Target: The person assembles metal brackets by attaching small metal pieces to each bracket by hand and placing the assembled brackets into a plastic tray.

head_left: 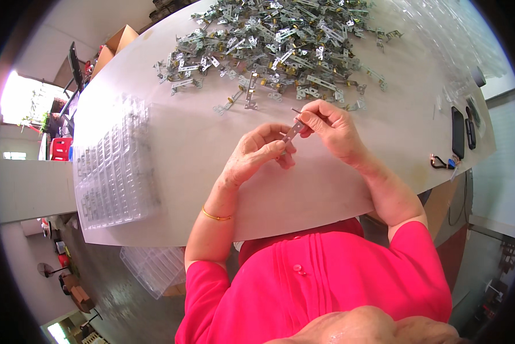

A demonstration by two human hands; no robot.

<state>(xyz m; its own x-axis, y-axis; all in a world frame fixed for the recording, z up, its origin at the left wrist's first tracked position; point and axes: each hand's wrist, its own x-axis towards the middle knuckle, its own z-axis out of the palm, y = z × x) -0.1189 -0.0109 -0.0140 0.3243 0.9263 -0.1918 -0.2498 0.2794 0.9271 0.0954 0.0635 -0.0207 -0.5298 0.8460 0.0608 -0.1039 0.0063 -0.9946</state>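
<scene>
Between my two hands is a small flat metal bracket [292, 132] with holes in it, held above the near half of the table. The fingers and thumb of my left hand [263, 148] are closed round its lower end. My right hand [333, 127] pinches its upper end, where a thin dark tip sticks out to the left. Just beyond my hands spreads a large heap of similar metal brackets [280, 49], some with brass-coloured parts. One loose bracket [250, 90] stands out at the heap's near edge.
A stack of clear plastic trays [117, 166] lies at the table's left, and more clear plastic [441, 40] at the far right. Near the right edge are a black phone-like slab [457, 132] and a small cable [442, 163]. Another clear tray [154, 266] sits below the table.
</scene>
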